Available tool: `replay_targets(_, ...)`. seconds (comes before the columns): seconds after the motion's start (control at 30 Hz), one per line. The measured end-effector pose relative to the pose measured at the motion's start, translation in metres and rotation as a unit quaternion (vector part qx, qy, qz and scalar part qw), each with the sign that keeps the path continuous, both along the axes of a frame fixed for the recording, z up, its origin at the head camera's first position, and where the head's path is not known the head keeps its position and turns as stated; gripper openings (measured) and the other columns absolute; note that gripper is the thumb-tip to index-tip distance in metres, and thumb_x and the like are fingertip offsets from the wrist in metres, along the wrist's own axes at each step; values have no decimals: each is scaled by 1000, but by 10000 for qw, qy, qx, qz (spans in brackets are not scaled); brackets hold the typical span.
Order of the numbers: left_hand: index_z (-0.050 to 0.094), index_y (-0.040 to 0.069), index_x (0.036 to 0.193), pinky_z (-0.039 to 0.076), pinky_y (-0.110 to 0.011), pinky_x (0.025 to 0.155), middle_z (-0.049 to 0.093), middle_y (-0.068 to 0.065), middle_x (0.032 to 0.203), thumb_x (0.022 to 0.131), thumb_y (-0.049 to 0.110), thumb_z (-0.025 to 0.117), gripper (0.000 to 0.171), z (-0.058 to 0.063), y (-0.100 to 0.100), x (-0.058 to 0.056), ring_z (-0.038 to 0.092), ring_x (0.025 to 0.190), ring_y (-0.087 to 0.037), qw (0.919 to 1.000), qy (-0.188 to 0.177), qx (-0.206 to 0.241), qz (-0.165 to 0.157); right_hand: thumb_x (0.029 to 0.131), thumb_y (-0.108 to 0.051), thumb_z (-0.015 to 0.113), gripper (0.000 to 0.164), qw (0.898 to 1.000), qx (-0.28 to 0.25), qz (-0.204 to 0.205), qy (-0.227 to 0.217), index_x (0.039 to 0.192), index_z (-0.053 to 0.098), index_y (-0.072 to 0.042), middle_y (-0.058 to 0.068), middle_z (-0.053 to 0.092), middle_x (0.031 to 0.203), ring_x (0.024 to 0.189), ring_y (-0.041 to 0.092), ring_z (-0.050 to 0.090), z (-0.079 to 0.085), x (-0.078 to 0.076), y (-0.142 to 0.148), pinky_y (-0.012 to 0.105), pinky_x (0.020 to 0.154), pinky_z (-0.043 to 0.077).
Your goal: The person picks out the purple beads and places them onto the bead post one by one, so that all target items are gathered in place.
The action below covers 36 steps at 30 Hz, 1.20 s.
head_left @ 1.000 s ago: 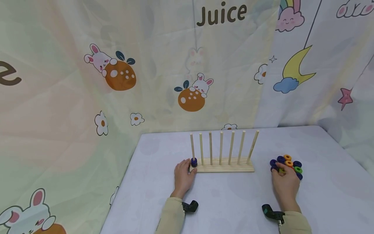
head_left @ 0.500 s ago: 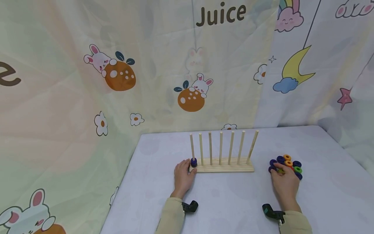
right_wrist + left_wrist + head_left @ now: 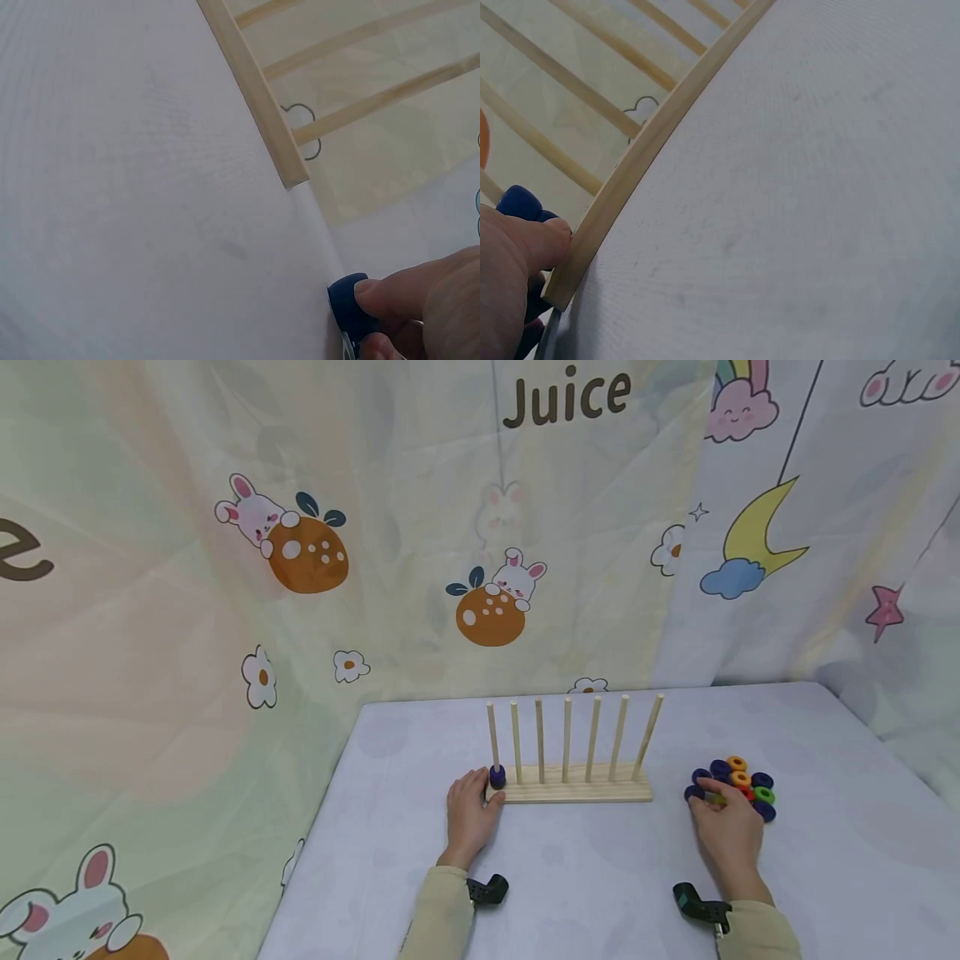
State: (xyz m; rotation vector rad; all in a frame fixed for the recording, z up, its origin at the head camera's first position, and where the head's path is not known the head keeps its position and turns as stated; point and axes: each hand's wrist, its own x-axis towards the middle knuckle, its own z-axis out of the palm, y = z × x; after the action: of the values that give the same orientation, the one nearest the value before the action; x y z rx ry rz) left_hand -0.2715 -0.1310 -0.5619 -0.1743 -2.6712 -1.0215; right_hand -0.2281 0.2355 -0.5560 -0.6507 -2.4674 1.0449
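Blue ring (image 3: 346,304), pinched in our right hand (image 3: 729,833).
It sits at the left side of the loose rings (image 3: 763,796), between the peg rack (image 3: 577,792) and the desk's (image 3: 840,860) right edge. Our left hand (image 3: 471,820) holds the rack's left end. Trouble, we judge: a shallow pinch could drop it; crowded neighbours could get knocked and roll.

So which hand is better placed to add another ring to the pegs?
Probably the right hand: it pinches a blue ring beside the other loose rings. The left hand holds the wooden base by its left end, apparently steadying it.
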Motion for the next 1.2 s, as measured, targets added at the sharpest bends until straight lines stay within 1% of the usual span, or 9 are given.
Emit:
replay_targets(0.17,57,-1,134,22,-49,117,56,-11,139,91,24,67,50,-1,1,0,43,135,-31,10000,-65,25,11,89,-15,68,34,9998,65,165,-83,121,65,-5,18,66,99,74,26,55,0,1,0,31,60,38)
replay_targets(0.27,57,-1,133,22,-50,117,56,-11,139,91,24,68,50,-2,1,1,43,135,-31,10000,-42,26,13,88,-15,69,35,9992,174,320,-142,121,65,-4,17,65,90,72,26,54,1,2,0,32,60,37)
replay_targets(0.37,57,-1,133,22,-50,117,56,-11,139,91,23,68,50,-2,1,1,43,135,-31,10000,-40,27,12,87,-15,70,37,9979,306,496,-281,122,65,-3,13,63,81,69,25,52,3,3,-1,32,58,35)
replay_targets(0.47,57,-1,134,22,-50,117,56,-11,139,91,24,67,50,-2,1,1,42,135,-31,10000,-66,44,10,87,-16,70,39,9963,426,663,-353,123,64,-1,11,61,78,66,24,49,4,3,-2,32,56,32)
replay_targets(0.57,57,-1,134,22,-50,117,56,-11,139,91,24,68,50,-1,0,1,43,135,-31,10000,-61,53,8,87,-15,70,40,9955,467,730,-372,123,64,0,12,61,80,65,24,48,5,3,-3,31,55,32)
replay_targets(0.8,57,-1,134,21,-50,117,56,-11,139,91,24,68,51,-1,0,1,42,135,-31,9999,-97,89,24,88,-17,69,41,9966,378,646,-333,125,63,0,21,64,101,72,27,50,6,3,-6,31,59,35)
replay_targets(0.93,57,-1,133,22,-50,117,56,-11,138,91,24,67,50,0,1,1,43,135,-31,9999,-63,88,6,88,-18,71,40,9973,316,614,-239,123,64,-1,22,63,106,75,27,51,7,4,-8,31,60,36)
replay_targets(1.07,57,-1,133,22,-50,117,56,-11,138,91,23,67,50,0,0,0,43,134,-32,10000,-26,66,1,87,-20,72,38,9983,132,564,-112,120,65,-3,23,64,111,80,30,59,8,4,-11,30,62,44)
replay_targets(1.2,57,-1,133,23,-51,116,57,-11,138,91,24,68,50,0,-1,1,44,134,-32,10000,2,58,-2,88,-23,72,39,9982,-180,565,-117,120,62,-3,24,64,117,89,33,65,11,6,-15,31,67,49)
